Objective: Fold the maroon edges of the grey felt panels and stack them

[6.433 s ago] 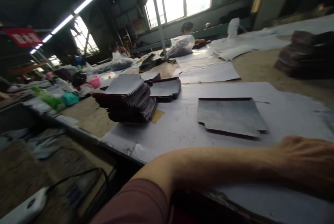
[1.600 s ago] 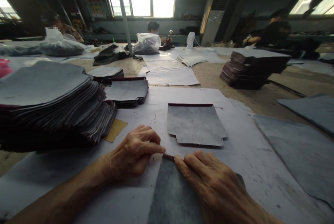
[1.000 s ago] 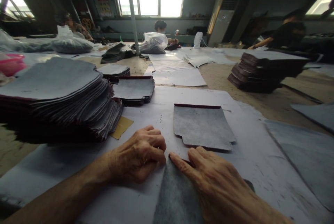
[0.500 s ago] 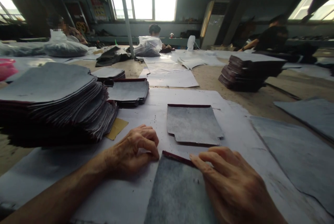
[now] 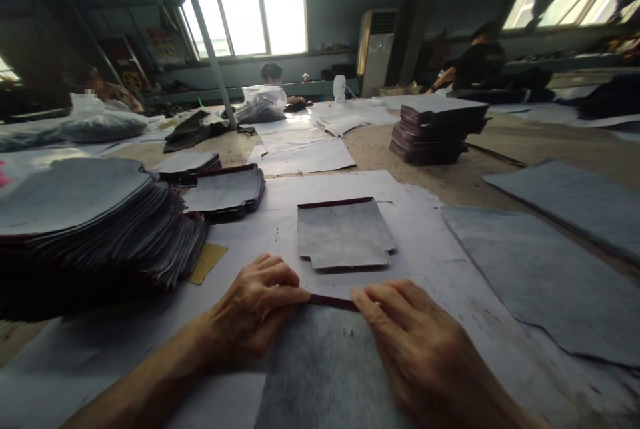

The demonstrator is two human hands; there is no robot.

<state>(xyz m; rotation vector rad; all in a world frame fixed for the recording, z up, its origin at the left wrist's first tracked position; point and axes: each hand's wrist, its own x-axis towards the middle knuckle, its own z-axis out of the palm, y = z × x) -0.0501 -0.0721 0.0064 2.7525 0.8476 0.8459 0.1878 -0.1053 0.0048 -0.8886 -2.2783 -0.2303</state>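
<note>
Directly before me lies a grey-backed, leather-like piece [image 5: 325,362] with a narrow dark red edge folded over at its far end. My left hand [image 5: 263,299] has its fingers closed, thumb and forefinger on the left end of that edge. On the edge's right part, my right hand [image 5: 415,336] presses with fingers curled together. Part of the piece is hidden under both hands. Just beyond them a second piece [image 5: 345,236] rests flat, notched at its near corners, with a dark red strip along its far side.
At left stands a tall stack of grey-backed pieces [image 5: 70,196], with a smaller stack [image 5: 225,189] behind it. A yellow card [image 5: 207,262] lies beside the tall stack. Another stack [image 5: 435,132] is at the back right, and large grey sheets [image 5: 530,276] lie to the right. Several people sit farther off.
My left hand has moved onto the left end of the folded edge, where before it was beside the piece. My right hand stays on the edge. The view has shifted to the right.
</note>
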